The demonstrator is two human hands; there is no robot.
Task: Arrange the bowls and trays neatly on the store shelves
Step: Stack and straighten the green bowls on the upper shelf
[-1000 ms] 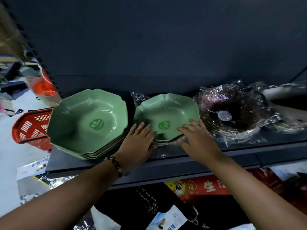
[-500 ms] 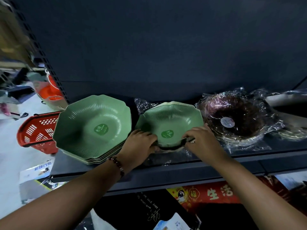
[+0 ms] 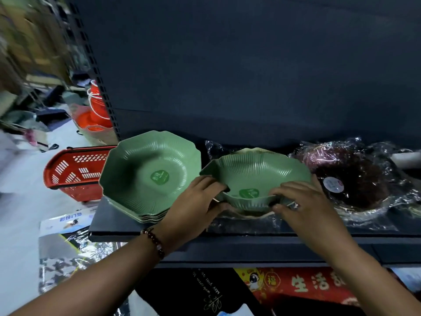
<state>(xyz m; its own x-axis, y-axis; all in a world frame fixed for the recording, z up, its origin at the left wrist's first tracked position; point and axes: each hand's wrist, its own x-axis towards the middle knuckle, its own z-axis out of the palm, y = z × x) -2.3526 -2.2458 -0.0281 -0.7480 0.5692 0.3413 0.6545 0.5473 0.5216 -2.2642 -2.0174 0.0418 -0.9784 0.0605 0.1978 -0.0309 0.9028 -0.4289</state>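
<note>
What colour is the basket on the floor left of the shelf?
Red, with slotted sides; the basket shows in the head view.

Single head-worn wide-angle view, aimed forward and slightly down at a dark shelf (image 3: pixel 141 226) from close range. Both forearms entering from the bottom edge, left hand (image 3: pixel 193 201) and right hand (image 3: pixel 303 206) about mid-frame, within arm's reach of the shelf front. Dark back panel (image 3: pixel 250 76) filling the upper half. Left margin curved and blurred, taking in floor and a red basket (image 3: pixel 75 169) off past the shelf end. Lower shelf level glimpsed beneath. No second view to overlap with.
</note>
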